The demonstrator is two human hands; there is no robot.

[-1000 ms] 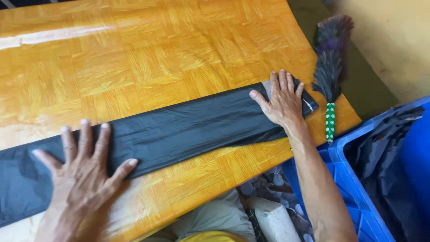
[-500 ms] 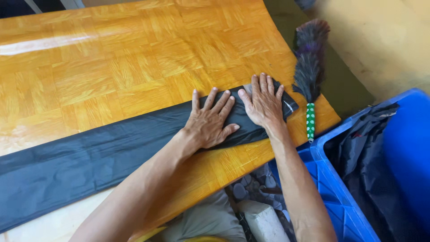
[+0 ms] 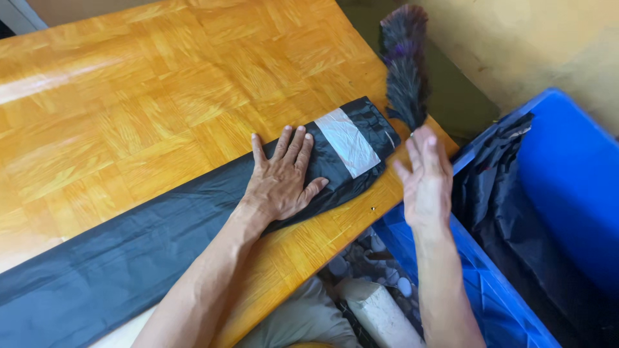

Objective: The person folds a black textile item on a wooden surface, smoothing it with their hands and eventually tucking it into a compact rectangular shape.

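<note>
bare tabletop (image 3: 129, 96) beyond, feather duster (image 3: 405, 71) right

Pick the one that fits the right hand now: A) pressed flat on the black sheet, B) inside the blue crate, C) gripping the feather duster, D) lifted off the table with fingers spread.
D: the right hand hangs open above the table edge, touching nothing, while the left hand presses the black sheet.

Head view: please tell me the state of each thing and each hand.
Long black plastic bag: flat on the table, pale strip near its end.
Left hand: open, pressing the bag.
Right hand: open, lifted, touching nothing.
Dark feather duster: lying at the table's edge.
Blue plastic crate: holds dark bags.
</note>
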